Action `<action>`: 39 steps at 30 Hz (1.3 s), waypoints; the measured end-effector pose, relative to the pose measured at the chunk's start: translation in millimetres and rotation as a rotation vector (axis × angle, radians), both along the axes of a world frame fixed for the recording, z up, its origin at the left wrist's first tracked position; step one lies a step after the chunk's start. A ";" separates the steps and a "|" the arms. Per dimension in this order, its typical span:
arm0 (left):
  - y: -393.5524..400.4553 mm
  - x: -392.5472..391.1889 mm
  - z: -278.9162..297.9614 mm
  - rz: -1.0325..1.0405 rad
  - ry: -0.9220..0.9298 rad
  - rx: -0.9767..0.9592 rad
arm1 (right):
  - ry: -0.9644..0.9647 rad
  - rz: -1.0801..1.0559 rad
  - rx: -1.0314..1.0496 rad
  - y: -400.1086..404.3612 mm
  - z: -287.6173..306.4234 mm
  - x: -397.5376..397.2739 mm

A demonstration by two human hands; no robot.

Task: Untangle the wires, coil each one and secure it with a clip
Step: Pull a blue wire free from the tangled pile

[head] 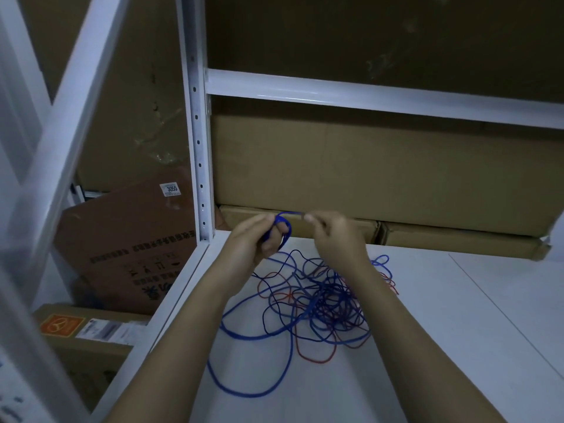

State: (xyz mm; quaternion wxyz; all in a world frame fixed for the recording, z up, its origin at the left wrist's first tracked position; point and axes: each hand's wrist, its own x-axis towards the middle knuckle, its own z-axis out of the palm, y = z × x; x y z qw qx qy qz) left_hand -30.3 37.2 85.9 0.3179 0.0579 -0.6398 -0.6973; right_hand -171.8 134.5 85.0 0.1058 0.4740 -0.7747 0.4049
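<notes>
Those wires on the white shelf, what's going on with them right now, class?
A person is winding a blue wire into a small coil. The left hand grips the coil, and the right hand pinches the wire's end just beside it. Below the hands, a tangle of blue, dark and red wires lies loose on the white shelf. Cardboard boxes sit behind. No clip is visible.

A white metal shelving frame (199, 148) is seen centre-left in dim light. Cardboard boxes (366, 172) are stacked behind its white shelf surface (457, 331).
</notes>
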 end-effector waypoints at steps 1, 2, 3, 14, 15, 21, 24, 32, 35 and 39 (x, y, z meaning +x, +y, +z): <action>-1.5 0.8 -0.6 -0.011 0.027 0.051 | -0.071 0.097 0.058 -0.5 -10.3 3.1; -2.5 1.7 -1.3 -0.020 0.051 0.097 | -0.085 0.163 0.100 -0.1 -19.9 7.0; -3.8 2.2 -2.4 -0.014 0.073 0.131 | -0.055 0.188 0.136 0.5 -28.8 10.8; -18.7 -10.6 -24.7 0.362 -0.017 -0.212 | 0.237 0.335 0.222 19.3 -51.1 29.6; -17.0 -10.8 -27.5 0.365 -0.046 -0.317 | 0.212 0.353 0.213 20.7 -49.0 30.2; -15.0 -9.8 -41.0 0.310 -0.296 -0.788 | -0.011 0.428 0.162 26.1 -31.0 31.0; -17.5 -9.2 -43.3 0.322 -0.297 -0.797 | 0.080 0.263 0.085 28.6 -25.1 18.4; -14.2 -19.3 -24.7 0.340 0.028 0.103 | 0.525 -0.002 0.007 13.7 -48.2 13.0; -18.0 -14.2 -13.0 0.198 0.273 0.588 | 0.625 0.009 0.114 5.2 -61.7 17.9; -18.7 -15.0 -11.9 0.236 0.256 0.496 | 0.572 0.233 0.097 1.1 -70.6 25.4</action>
